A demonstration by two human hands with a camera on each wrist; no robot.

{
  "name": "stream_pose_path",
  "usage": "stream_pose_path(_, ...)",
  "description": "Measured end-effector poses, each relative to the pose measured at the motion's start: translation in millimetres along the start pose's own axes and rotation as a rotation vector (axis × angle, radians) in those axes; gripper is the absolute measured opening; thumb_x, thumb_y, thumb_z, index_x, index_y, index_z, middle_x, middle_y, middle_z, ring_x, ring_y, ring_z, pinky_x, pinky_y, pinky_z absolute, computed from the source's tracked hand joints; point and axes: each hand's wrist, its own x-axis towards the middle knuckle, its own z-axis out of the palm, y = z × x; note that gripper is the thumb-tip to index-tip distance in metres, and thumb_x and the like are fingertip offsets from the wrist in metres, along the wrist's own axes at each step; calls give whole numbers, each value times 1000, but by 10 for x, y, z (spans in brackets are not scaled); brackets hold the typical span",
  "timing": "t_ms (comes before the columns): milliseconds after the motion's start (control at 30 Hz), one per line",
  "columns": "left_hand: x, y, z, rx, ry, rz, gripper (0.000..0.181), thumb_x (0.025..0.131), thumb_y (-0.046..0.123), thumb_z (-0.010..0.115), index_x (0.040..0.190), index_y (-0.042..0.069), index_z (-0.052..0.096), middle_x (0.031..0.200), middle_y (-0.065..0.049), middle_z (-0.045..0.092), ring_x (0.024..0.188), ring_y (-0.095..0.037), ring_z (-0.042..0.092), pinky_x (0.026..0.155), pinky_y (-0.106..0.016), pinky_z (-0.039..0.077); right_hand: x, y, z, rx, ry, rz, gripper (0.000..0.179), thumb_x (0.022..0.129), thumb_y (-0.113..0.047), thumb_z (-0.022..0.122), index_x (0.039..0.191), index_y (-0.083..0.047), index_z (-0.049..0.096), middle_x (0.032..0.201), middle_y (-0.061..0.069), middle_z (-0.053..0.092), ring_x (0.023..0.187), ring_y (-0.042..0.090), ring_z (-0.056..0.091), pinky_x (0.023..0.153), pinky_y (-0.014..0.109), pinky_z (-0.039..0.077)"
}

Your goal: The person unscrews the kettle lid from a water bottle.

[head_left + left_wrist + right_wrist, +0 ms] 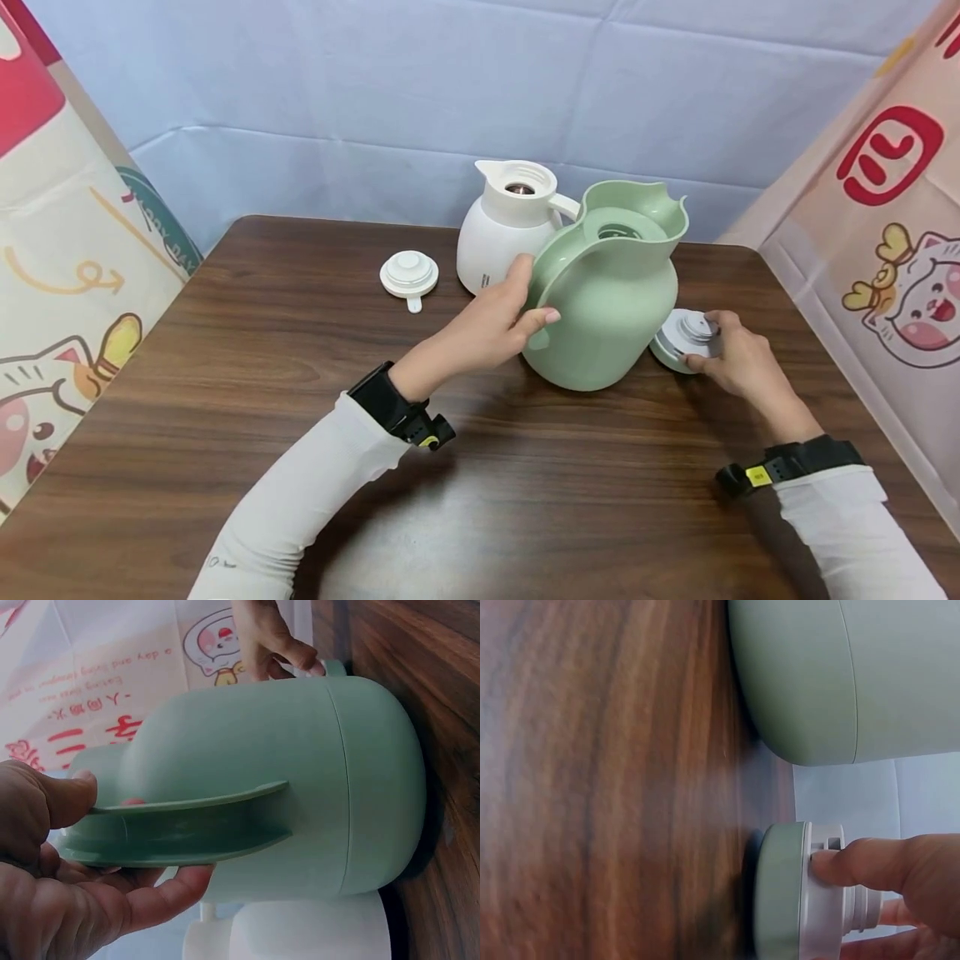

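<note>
A light green vacuum jug point(611, 308) stands on the table with its mouth uncovered. My left hand point(491, 321) grips its handle point(187, 825), thumb on one side and fingers on the other. Just right of the jug, a lid point(780, 900) lies with its green top down and its white stepped underside up. The thumb and fingers of my right hand point(742, 358) hold this lid by its white part. In the right wrist view the lid sits at or very near the tabletop; exact contact is hard to tell.
Behind and left of the green jug stands a smaller white jug point(495, 242), also without its lid. A white lid point(409, 271) with a small tab lies left of it. The brown wooden table point(300, 350) meets a pale blue cloth point(360, 92) at the back.
</note>
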Motion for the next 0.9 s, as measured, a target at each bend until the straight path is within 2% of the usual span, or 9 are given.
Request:
stream_pose_path(200,110,16,74,-52,-24,23,41,95,20,54,122,3,28,94,-11,50,83,-18,51,75,-28,41,32,60,-27,9,3,18,72,81,-20,69,130,11,27,112,44,40,98,56,42,75,61,37)
stream_pose_path(333,169,49,158,-65,-11,32,43,95,20,55,124,3,28,101,-12,51,87,-18,52,77,-28,41,52,81,-26,17,19,14,71,81,-20,70,129,11,28,110,43,42,96,54,44,74,60,38)
stream_pose_path(467,267,114,267,-38,23,3,43,93,24,57,120,5,29,100,-12,51,87,-19,53,76,-28,42,102,117,-41,26,27,25,72,81,-20,70,130,11,27,108,41,43,93,52,44,73,59,38)
stream_pose_path(667,486,156,451,-12,104,-2,38,92,27,59,110,7,32,92,-10,52,83,-19,54,72,-30,43,218,196,-68,32,32,54,72,82,-21,68,130,12,26,109,42,41,93,52,44,73,59,37)
stream_pose_path(767,583,150,525,-6,145,-10,39,91,27,60,114,8,35,97,-9,53,86,-20,55,74,-30,43,277,243,-79,33,35,71,72,82,-21,68,129,12,25,109,42,41,93,52,43,73,59,37)
stream_pose_path(900,704,154,603,-12,165,-19,43,90,29,61,119,9,36,101,-7,52,87,-20,55,74,-29,43,352,320,-121,28,44,101,73,82,-21,67,130,12,24,110,42,40,93,52,42,75,59,36)
